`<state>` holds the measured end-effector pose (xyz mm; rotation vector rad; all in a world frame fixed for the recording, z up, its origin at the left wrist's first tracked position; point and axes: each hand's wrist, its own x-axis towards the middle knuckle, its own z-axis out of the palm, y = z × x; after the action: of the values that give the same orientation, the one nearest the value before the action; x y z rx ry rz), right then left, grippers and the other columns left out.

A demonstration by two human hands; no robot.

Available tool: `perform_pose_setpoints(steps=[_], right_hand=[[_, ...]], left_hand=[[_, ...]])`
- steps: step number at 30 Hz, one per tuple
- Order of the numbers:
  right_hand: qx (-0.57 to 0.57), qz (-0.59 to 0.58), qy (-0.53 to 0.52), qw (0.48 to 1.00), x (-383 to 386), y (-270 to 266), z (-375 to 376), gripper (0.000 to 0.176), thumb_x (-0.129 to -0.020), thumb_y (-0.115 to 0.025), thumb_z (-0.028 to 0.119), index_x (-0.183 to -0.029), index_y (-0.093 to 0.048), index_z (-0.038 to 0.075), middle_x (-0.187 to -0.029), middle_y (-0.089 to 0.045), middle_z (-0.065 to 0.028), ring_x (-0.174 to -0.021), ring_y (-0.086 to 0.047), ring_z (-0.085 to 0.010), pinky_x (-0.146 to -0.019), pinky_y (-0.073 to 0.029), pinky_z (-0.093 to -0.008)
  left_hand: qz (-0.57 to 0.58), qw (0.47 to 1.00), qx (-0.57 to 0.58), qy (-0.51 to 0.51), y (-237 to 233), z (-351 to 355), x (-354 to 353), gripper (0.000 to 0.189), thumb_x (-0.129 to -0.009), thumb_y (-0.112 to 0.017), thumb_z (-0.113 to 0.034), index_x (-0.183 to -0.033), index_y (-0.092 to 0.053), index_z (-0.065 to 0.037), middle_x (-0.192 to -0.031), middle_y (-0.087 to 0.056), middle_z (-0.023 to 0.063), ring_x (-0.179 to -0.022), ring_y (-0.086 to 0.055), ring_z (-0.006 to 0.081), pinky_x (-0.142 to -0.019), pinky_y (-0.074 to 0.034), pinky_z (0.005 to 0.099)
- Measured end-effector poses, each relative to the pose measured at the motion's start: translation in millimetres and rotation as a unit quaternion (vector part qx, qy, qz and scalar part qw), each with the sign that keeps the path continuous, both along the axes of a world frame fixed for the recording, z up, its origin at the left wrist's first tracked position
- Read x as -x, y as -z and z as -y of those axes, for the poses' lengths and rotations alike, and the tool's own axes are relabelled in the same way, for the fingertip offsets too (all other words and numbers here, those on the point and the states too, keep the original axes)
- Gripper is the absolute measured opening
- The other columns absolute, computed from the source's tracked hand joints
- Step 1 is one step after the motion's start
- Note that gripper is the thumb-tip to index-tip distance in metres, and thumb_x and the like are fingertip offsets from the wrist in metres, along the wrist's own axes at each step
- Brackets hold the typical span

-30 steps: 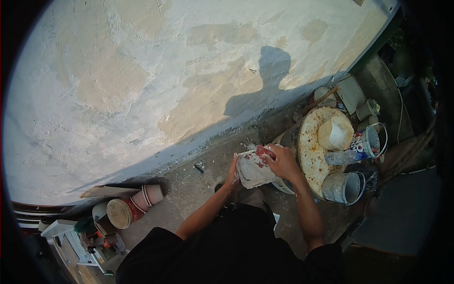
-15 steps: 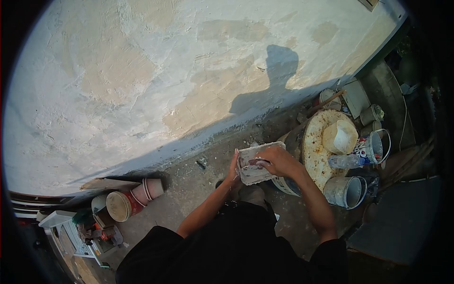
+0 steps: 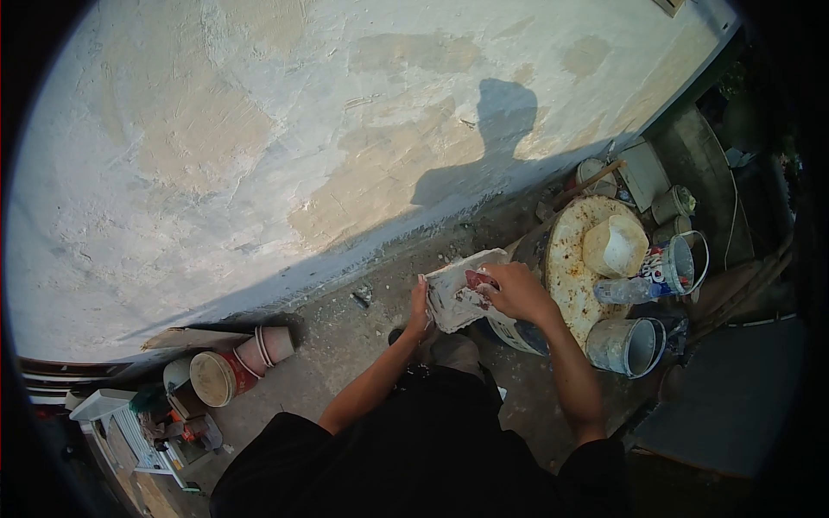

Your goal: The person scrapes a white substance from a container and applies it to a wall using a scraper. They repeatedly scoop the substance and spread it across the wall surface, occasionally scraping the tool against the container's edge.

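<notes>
My left hand [image 3: 420, 309] grips the near-left side of a shallow white tray [image 3: 445, 318], its fingers along the outer wall. Whitish filler smears the inside of the tray. Over the tray, my right hand [image 3: 518, 292] is closed on a putty knife [image 3: 477, 280]; a reddish part of it shows, while the rest is hidden by my fingers and the filler. Both hands are at waist height, in front of my dark shirt and above the concrete floor.
A patched, plastered wall [image 3: 224, 173] runs along the front. To the right, a rusty drum [image 3: 566, 259] carries a cut plastic container [image 3: 616, 246], a clear bottle [image 3: 623, 291] and buckets [image 3: 626, 345]. Stacked buckets [image 3: 216, 378] and a white stool [image 3: 129, 432] lie at left.
The tray has tipped, so its inside looks different, and it has shifted slightly left. My right hand has turned over it, showing more of the putty knife's reddish part.
</notes>
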<state>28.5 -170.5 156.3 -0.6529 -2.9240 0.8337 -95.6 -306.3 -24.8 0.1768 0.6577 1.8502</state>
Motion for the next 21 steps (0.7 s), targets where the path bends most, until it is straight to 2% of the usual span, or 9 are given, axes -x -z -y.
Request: perform_pose_setpoints(steps=[4,11,14,17,21], right_hand=[[0.007,0.012,-0.007,1.0,1,-7,2,0.019,-0.078,-0.064,0.014,-0.092,-0.061,0.002,-0.078,-0.061,-0.0226,-0.082,-0.059,-0.0429,-0.07,-0.046,-0.0488],[0.032,0.044,0.06,0.997,1,12,-4,0.019,-0.074,-0.068,0.016,-0.082,-0.062,0.0,-0.076,-0.06,-0.0233,-0.078,-0.06,-0.0429,-0.066,-0.045,-0.0476],[0.112,0.018,0.061,0.992,3,12,1,0.02,-0.073,-0.069,0.017,-0.081,-0.063,-0.001,-0.075,-0.061,-0.0233,-0.077,-0.06,-0.0427,-0.065,-0.045,-0.0457],[0.089,0.017,0.07,0.993,4,25,5,0.02,-0.074,-0.069,0.017,-0.083,-0.064,0.0,-0.075,-0.062,-0.0212,-0.071,-0.062,-0.037,-0.065,-0.047,-0.0412],[0.174,0.011,0.112,0.978,-1,39,12,0.02,-0.076,-0.068,0.012,-0.091,-0.065,-0.002,-0.076,-0.066,-0.015,-0.069,-0.062,-0.0199,-0.066,-0.048,-0.0348]], left_hand=[[-0.061,0.998,-0.02,-0.018,-12,-2,-2,0.055,-0.102,-0.032,-0.042,-0.129,-0.05,0.003,-0.119,-0.06,0.0135,-0.106,-0.06,0.0193,-0.093,-0.047,0.033],[-0.199,0.976,0.024,-0.08,-3,-2,-8,0.057,-0.101,-0.031,-0.04,-0.126,-0.052,0.007,-0.117,-0.061,0.016,-0.103,-0.06,0.0204,-0.091,-0.046,0.0321],[-0.212,0.973,0.014,-0.087,-3,-3,-8,0.056,-0.101,-0.032,-0.039,-0.126,-0.052,0.007,-0.116,-0.061,0.0163,-0.103,-0.06,0.0208,-0.091,-0.046,0.0318],[-0.226,0.966,0.019,-0.127,2,-3,-9,0.057,-0.1,-0.032,-0.039,-0.126,-0.052,0.008,-0.116,-0.061,0.0166,-0.103,-0.06,0.0208,-0.09,-0.046,0.0314],[-0.224,0.961,0.012,-0.161,4,2,-10,0.06,-0.1,-0.032,-0.042,-0.126,-0.052,0.008,-0.116,-0.061,0.0165,-0.101,-0.06,0.0208,-0.09,-0.046,0.0313]])
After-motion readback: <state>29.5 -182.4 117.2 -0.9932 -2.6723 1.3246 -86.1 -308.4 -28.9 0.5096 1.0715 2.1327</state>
